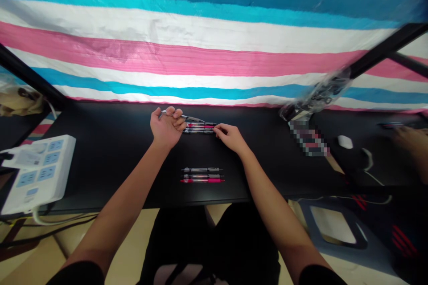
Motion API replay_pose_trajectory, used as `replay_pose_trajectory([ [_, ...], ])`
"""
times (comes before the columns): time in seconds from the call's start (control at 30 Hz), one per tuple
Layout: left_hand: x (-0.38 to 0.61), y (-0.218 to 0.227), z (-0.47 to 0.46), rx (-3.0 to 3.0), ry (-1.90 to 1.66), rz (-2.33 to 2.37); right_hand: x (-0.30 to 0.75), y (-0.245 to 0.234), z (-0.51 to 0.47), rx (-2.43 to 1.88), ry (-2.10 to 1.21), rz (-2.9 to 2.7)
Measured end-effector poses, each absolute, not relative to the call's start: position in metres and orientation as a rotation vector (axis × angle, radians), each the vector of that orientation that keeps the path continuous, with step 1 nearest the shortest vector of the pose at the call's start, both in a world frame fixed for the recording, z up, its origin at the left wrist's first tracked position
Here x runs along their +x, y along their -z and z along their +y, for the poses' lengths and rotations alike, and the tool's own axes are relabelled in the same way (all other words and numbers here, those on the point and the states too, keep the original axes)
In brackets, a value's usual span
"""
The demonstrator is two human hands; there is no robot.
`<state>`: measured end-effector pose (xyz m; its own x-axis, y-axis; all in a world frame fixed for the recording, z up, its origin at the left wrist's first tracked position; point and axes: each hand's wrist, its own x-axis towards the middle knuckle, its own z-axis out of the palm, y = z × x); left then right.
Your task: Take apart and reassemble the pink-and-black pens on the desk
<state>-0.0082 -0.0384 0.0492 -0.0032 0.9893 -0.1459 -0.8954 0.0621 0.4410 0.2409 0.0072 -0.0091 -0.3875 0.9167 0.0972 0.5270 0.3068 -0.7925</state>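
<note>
Palm turned up, my left hand (168, 128) has its fingers curled around a grey pen (194, 119), whose end sticks out to the right. Beneath that pen, several pens (199, 127) lie side by side on the black table, grey ones and a red one among them. The thumb and forefinger of my right hand (231, 137) are pinched at the right ends of this row. Closer to me lie two dark grey pens (202, 170) and a red pen (202, 181), roughly parallel.
A white power strip (50, 178) with a plug stands on the left of the table (127, 182). To the right are a plastic-wrapped item (317, 95), a blurred-out item (308, 139) and a white mouse (345, 142). Another person's hand (413, 142) is at the far right. Striped sheeting (214, 62) hangs behind.
</note>
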Motion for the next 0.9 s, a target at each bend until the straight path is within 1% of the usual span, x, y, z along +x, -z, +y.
replay_pose_trajectory([
  [0.3,-0.009,-0.049,-0.039,0.252,-1.496,0.436,0.241,0.009,0.007,-1.266,-0.926,-2.021],
  [0.4,-0.008,-0.049,-0.038,0.28,-1.449,0.477,0.239,0.008,0.007,-1.247,-0.954,-1.939],
  [0.47,-0.005,-0.048,-0.037,0.303,-1.406,0.515,0.236,0.007,0.006,-1.195,-1.062,-1.832],
  [0.57,0.002,-0.045,-0.035,0.342,-1.358,0.613,0.231,0.003,0.002,-1.044,-1.332,-1.69],
  [0.63,0.008,-0.041,-0.034,0.36,-1.363,0.703,0.229,0.0,0.0,-0.977,-1.434,-1.657],
  [0.73,0.014,-0.035,-0.033,0.376,-1.376,0.806,0.228,0.0,-0.001,-0.99,-1.425,-1.683],
  [0.9,0.017,-0.03,-0.033,0.414,-1.347,0.779,0.228,0.006,0.001,-1.064,-1.282,-1.735],
])
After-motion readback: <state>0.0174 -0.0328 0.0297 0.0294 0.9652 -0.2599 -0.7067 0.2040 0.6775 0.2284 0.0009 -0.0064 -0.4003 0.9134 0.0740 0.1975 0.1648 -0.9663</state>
